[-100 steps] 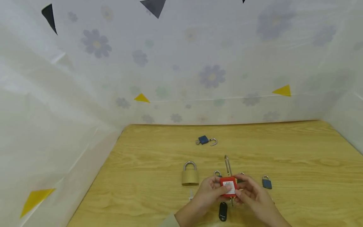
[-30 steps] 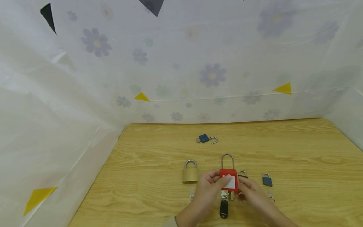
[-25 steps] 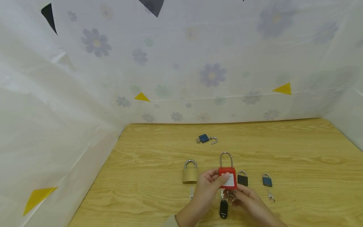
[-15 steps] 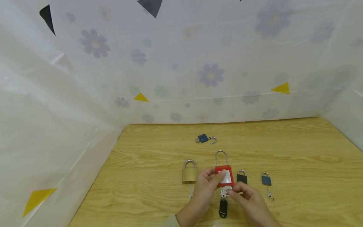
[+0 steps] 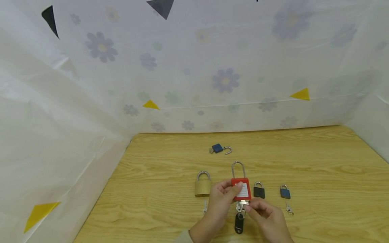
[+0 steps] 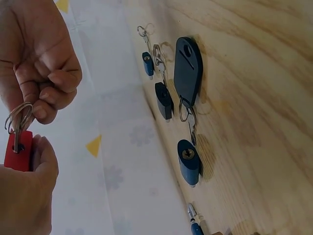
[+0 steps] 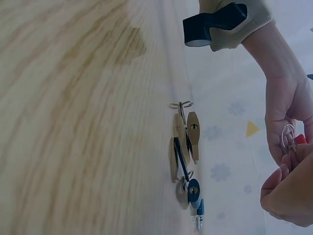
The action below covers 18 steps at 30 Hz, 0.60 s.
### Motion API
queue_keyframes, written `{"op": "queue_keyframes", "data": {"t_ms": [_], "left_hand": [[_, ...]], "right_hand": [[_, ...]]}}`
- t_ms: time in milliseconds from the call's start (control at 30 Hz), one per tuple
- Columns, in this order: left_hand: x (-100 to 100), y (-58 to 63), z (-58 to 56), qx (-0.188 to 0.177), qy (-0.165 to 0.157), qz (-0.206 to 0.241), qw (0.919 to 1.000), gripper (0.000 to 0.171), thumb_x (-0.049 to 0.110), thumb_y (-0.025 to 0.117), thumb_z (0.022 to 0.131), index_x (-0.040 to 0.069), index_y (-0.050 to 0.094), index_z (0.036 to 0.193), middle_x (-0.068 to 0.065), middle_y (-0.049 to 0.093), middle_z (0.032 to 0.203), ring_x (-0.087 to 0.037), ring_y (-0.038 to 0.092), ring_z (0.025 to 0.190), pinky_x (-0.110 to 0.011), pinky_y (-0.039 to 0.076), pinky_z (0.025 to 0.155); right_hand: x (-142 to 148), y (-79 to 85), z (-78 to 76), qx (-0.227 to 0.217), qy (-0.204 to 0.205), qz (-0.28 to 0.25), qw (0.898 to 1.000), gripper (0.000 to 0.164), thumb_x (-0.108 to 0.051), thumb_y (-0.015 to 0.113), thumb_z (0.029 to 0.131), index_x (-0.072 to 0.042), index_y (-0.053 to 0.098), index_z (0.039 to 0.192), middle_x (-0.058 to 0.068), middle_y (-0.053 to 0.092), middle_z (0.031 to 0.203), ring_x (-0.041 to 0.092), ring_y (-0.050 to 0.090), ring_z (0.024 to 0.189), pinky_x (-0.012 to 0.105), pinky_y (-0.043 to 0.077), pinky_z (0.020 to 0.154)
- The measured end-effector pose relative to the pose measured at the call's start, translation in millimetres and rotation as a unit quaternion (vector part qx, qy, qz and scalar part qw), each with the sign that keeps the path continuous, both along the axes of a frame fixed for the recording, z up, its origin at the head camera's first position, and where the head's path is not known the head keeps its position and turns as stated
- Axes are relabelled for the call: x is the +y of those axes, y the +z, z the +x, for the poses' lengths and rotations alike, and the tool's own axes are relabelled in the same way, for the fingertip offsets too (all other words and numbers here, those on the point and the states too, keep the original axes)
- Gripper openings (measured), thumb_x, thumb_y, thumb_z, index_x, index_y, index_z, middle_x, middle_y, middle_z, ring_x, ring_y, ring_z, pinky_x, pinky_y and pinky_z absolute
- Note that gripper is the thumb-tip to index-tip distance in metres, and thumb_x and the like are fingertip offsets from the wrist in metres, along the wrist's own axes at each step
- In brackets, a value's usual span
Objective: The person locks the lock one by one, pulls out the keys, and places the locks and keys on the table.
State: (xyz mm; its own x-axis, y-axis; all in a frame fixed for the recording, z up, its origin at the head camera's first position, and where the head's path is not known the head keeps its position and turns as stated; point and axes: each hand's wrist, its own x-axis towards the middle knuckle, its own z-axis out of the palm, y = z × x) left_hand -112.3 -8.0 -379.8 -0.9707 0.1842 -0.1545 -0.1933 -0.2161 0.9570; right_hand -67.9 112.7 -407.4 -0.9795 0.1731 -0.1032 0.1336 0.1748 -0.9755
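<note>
Red padlock (image 5: pixel 241 190) gripped upright in left hand (image 5: pixel 219 204) near table (image 5: pixel 158 175) front edge, key (image 5: pixel 242 205) newly pinched at its base by right hand (image 5: pixel 265 217).

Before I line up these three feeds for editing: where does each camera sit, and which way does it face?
Head: above, facing forward and down at the table; both hands show, the left hand gripping the red padlock.
Left wrist: low near the tabletop, looking along it; the right hand pinches the key.
Right wrist: low, looking back at the left forearm and wrist camera.
All share the red padlock.
</note>
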Motion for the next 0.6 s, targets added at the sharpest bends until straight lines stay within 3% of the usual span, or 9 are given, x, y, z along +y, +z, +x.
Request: {"op": "queue_keyframes", "data": {"t_ms": [333, 600], "left_hand": [[4.4, 1.3, -1.2, 0.011, 0.016, 0.013, 0.9997, 0.03, 0.018, 0.066, 0.081, -0.005, 0.061, 0.1, -0.012, 0.068, 0.091, -0.01, 0.063, 0.077, -0.021, 0.052, 0.073], [8.7, 1.9, -0.5, 0.009, 0.037, 0.0, 0.9993, 0.03, 0.02, 0.067, 0.08, -0.002, 0.062, 0.099, -0.011, 0.069, 0.089, -0.01, 0.063, 0.076, -0.022, 0.052, 0.074]], "right_hand": [[-3.5, -2.2, 1.6, 0.052, -0.022, -0.003, 0.998, 0.01, -0.006, 0.064, 0.081, 0.004, 0.064, 0.078, -0.001, 0.062, 0.08, 0.005, 0.057, 0.073, 0.017, 0.05, 0.065], [-3.5, -2.2, 2.3, 0.067, -0.03, 0.003, 0.997, 0.007, -0.002, 0.064, 0.08, 0.004, 0.063, 0.077, -0.005, 0.061, 0.078, 0.003, 0.058, 0.073, 0.017, 0.05, 0.065]]}}
